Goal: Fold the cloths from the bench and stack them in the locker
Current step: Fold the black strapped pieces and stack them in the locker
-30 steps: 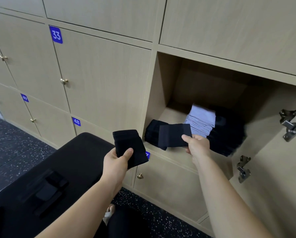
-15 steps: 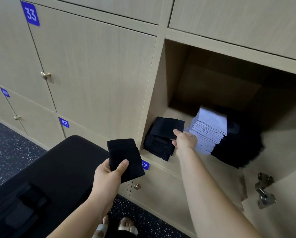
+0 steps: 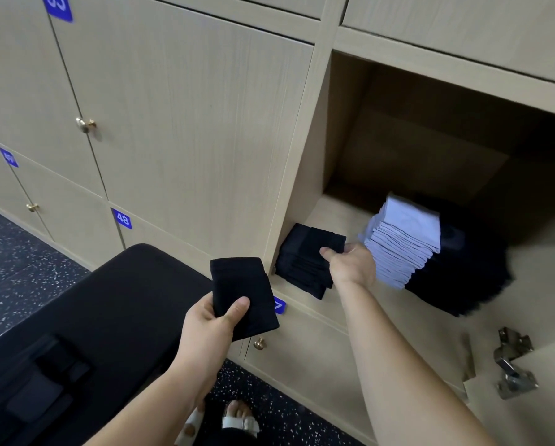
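Left hand [image 3: 211,326]: thumb and fingers clamped on a folded black cloth [image 3: 242,294], held near the bench [image 3: 108,300]. Right hand [image 3: 353,265]: thumb and fingers pinching the top cloth [image 3: 314,238] of the black stack [image 3: 301,275] inside the open locker [image 3: 314,140], just beside the pale stack [image 3: 401,243]

A blue tag [image 3: 122,218] on a lower locker door [image 3: 83,230] is showing a white "48". A second blue tag [image 3: 280,306], on the door edge below the open locker [image 3: 301,175], is showing only a "7", the rest hiding behind a black cloth [image 3: 242,294]. The top blue tag [image 3: 57,6] is being cropped, and the far-left blue tag [image 3: 8,157] is blurring beyond reading.
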A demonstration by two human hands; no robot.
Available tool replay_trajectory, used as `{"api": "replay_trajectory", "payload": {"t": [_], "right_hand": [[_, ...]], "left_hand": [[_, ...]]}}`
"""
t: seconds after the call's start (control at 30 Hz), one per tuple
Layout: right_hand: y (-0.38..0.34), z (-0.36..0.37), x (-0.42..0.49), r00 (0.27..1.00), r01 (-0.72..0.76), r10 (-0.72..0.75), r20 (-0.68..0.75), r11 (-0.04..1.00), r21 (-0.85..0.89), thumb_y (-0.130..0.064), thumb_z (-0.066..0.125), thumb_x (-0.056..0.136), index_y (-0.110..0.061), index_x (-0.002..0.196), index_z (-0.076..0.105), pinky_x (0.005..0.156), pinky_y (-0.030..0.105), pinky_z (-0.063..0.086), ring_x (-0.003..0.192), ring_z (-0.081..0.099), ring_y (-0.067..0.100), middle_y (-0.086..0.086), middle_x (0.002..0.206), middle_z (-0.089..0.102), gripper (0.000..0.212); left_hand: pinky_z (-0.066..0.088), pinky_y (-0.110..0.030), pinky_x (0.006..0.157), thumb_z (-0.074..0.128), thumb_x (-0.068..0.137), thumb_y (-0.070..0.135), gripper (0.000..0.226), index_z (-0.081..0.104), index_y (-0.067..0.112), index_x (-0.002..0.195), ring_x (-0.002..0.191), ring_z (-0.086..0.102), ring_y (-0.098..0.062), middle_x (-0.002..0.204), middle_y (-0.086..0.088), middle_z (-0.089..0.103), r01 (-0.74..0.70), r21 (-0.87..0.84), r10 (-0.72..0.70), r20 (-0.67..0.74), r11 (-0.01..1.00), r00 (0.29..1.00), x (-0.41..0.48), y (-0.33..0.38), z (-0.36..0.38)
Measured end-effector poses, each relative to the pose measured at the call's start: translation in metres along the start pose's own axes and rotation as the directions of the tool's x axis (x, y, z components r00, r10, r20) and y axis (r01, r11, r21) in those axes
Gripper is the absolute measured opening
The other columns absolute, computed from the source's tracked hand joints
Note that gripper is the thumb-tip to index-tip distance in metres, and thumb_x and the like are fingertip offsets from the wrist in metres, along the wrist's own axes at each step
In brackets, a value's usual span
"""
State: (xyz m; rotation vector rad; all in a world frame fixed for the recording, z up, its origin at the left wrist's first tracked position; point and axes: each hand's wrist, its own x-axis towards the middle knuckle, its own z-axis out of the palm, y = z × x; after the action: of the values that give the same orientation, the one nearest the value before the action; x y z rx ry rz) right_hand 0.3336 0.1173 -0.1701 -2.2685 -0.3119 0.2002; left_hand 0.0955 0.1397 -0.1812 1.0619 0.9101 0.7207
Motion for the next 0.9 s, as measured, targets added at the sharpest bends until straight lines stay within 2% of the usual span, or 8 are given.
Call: {"api": "replay_trajectory", "payload": {"t": [0.17,0.27,0.33,0.43,0.57,0.63,0.73,0.9], "right_hand": [[-0.006,-0.015,-0.023,0.988,0.128,-0.129,-0.081,0.992,-0.015,-0.032,0.069,0.083,-0.021,0.113,0.06,0.072,0.03,0.042,0.094,0.062,0.02,-0.003,0.105,0.063,0.033],[-0.022,-0.03,-0.058,0.935,0.177,-0.244,0.257,0.95,0.256,-0.031,0.071,0.083,-0.022,0.098,0.065,0.071,0.026,0.05,0.084,0.065,0.012,-0.005,0.093,0.069,0.019],[-0.033,-0.043,-0.083,0.786,0.162,-0.288,0.547,0.95,0.267,-0.032,0.07,0.085,-0.02,0.104,0.066,0.067,0.021,0.048,0.081,0.065,0.006,-0.006,0.094,0.07,0.023],[-0.038,-0.059,-0.104,0.664,0.227,-0.319,0.676,0.948,0.225,-0.021,0.07,0.086,-0.015,0.1,0.069,0.059,0.019,0.046,0.074,0.063,0.006,-0.003,0.085,0.07,0.015],[-0.031,-0.078,-0.124,0.766,0.096,-0.289,0.574,0.935,0.342,-0.011,0.068,0.087,-0.011,0.088,0.066,0.052,0.018,0.048,0.067,0.06,0.009,-0.001,0.075,0.065,0.002],[-0.023,-0.083,-0.137,0.816,-0.014,-0.23,0.531,0.909,0.416,-0.01,0.068,0.087,-0.011,0.087,0.065,0.06,0.025,0.052,0.072,0.062,0.014,0.002,0.078,0.066,0.003],[-0.004,-0.091,-0.155,0.84,-0.084,-0.16,0.518,0.905,0.416,-0.011,0.07,0.085,-0.013,0.079,0.065,0.063,0.029,0.053,0.065,0.063,0.013,0.002,0.074,0.068,0.009],[0.025,-0.109,-0.167,0.875,0.033,-0.176,0.452,0.951,0.307,-0.012,0.068,0.085,-0.011,0.068,0.06,0.054,0.021,0.046,0.061,0.055,0.016,0.003,0.069,0.063,0.019]], "left_hand": [[0.057,-0.025,0.071,0.067,0.09,0.011,0.015,0.066,0.015,0.105,0.088,0.073,-0.016,0.096,-0.002,0.075,-0.01,0.026,0.01,-0.004,1.0,1.0,-0.007,0.007,-0.004],[0.058,-0.027,0.071,0.068,0.089,0.01,0.016,0.067,0.013,0.105,0.087,0.073,-0.018,0.095,-0.003,0.076,-0.021,0.042,0.019,0.035,0.999,0.999,-0.018,0.016,-0.004],[0.059,-0.032,0.075,0.071,0.087,0.01,0.017,0.068,0.009,0.104,0.087,0.073,-0.022,0.095,-0.008,0.076,-0.014,0.06,0.009,0.085,0.998,0.996,-0.028,0.022,-0.004],[0.06,-0.031,0.072,0.075,0.082,0.008,0.021,0.069,0.004,0.101,0.085,0.073,-0.025,0.093,-0.014,0.075,0.003,0.076,-0.014,0.148,0.997,0.989,-0.046,0.033,-0.005],[0.055,-0.049,0.091,0.075,0.081,0.006,0.018,0.065,-0.003,0.093,0.093,0.07,-0.035,0.101,-0.023,0.071,0.063,-0.081,-0.063,0.003,0.995,0.998,-0.06,0.041,-0.009],[0.058,-0.042,0.085,0.067,0.088,0.004,0.007,0.066,-0.002,0.092,0.088,0.072,-0.028,0.101,-0.021,0.073,0.108,-0.163,-0.104,0.029,0.981,0.994,-0.066,0.045,-0.008],[0.058,-0.032,0.076,0.062,0.092,0.004,0.013,0.07,0.005,0.103,0.088,0.073,-0.023,0.097,-0.011,0.076,0.096,-0.047,-0.093,0.057,0.994,0.994,-0.078,0.045,-0.002],[0.058,-0.03,0.074,0.068,0.089,0.007,0.008,0.071,0.005,0.096,0.084,0.074,-0.023,0.09,-0.01,0.076,0.038,0.078,-0.037,-0.004,0.996,0.999,-0.085,0.043,0.011]]}}
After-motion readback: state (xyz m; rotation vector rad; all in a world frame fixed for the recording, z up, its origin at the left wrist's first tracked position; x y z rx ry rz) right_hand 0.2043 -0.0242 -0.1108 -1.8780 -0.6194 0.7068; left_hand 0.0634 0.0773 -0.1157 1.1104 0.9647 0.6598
